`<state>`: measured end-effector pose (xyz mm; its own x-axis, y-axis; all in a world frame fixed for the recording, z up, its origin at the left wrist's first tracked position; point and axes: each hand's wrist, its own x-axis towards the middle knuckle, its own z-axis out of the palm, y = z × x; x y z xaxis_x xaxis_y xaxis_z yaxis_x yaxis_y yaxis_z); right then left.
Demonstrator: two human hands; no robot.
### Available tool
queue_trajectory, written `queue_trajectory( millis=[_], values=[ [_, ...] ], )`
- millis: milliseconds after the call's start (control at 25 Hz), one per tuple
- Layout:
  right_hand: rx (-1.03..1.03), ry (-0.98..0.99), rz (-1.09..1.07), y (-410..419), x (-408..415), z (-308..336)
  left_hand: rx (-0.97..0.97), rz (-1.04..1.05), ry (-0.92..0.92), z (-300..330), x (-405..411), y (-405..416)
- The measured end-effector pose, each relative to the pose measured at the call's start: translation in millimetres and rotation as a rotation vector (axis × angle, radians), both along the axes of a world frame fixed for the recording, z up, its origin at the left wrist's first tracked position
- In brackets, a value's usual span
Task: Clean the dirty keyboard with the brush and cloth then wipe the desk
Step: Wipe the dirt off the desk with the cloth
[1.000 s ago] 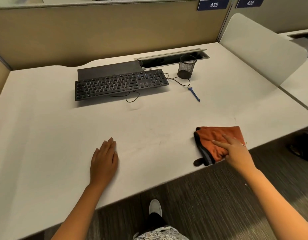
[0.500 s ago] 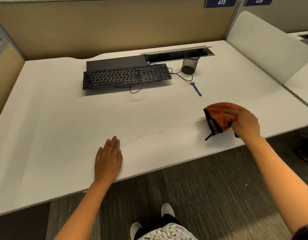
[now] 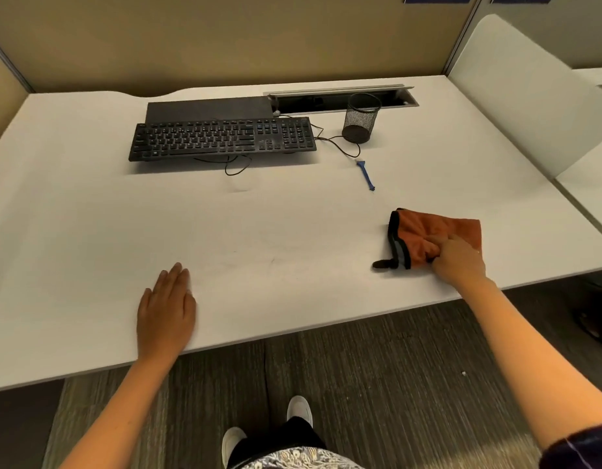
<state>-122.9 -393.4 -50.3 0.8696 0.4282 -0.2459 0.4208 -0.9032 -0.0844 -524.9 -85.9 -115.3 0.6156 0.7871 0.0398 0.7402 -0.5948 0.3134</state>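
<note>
White desk (image 3: 293,231) in a beige-walled cubicle | black corded keyboard (image 3: 221,138) at the back, small blue brush (image 3: 366,175) just right of it | right hand (image 3: 457,257) — fingers bunching the orange black-edged cloth (image 3: 425,236) near the front edge | left hand (image 3: 166,308) — flat, fingers straight, resting on the desk.

Tan partition walls (image 3: 198,38), a white divider panel (image 3: 516,106), and grey striped carpet (image 3: 377,374).

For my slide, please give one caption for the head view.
Right hand grips orange cloth on desk; left hand rests flat.
</note>
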Motion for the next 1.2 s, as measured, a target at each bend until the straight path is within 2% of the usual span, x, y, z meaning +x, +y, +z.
queue_trajectory(
  millis=[160,480,680,720,800,960,1040,1120,1200],
  values=[
    [-0.049,-0.097,0.026,-1,-38,14,0.008,0.015,0.0,1,2,-3],
    [-0.122,0.081,0.286,32,-111,28,0.01,0.03,0.006,1,2,-5],
    [-0.402,0.226,0.35,13,-83,45,0.004,0.031,-0.001,1,2,-5],
    [-0.413,0.241,0.316,10,-76,54,0.004,0.029,-0.001,1,1,-5],
    [-0.274,0.225,0.196,8,-57,76,0.003,0.028,0.002,1,1,-5],
    [0.235,-0.087,-0.097,14,-6,90,0.001,0.028,0.003,1,1,-5],
    [0.393,-0.197,-0.21,10,19,74,-0.004,0.029,0.004,1,1,-5],
    [0.355,-0.145,-0.272,-1,46,44,-0.008,0.037,0.001,1,1,-5],
    [0.186,0.039,-0.424,-18,74,5,-0.005,0.036,-0.002,0,1,-5]
  ],
)
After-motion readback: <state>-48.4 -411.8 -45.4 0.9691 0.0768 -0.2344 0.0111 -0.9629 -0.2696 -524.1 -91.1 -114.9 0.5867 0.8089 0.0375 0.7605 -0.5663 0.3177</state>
